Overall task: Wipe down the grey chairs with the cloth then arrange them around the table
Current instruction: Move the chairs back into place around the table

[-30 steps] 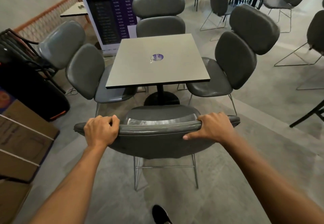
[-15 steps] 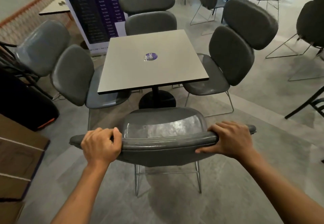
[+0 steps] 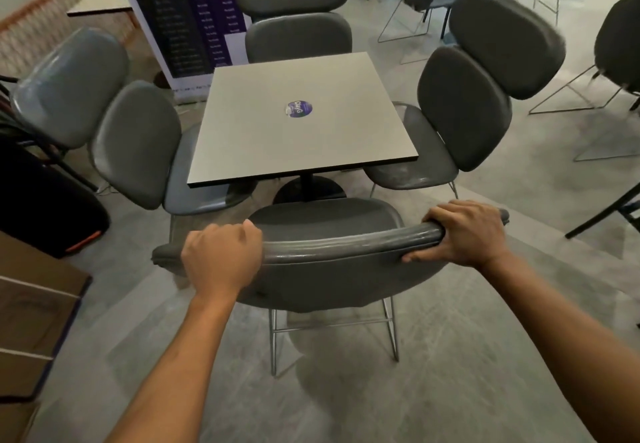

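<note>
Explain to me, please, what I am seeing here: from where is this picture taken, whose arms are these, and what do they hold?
There is no machine. A person wears a camera on the head, looking forward and down, so the two bare arms are that person's own. The left hand and the right hand both grip the top edge of the backrest of a padded grey chair with thin metal legs. Ahead stands a square light-grey table carrying only a round purple sticker. Three similar grey chairs are placed at its other sides. No cloth is visible in the picture.
</note>
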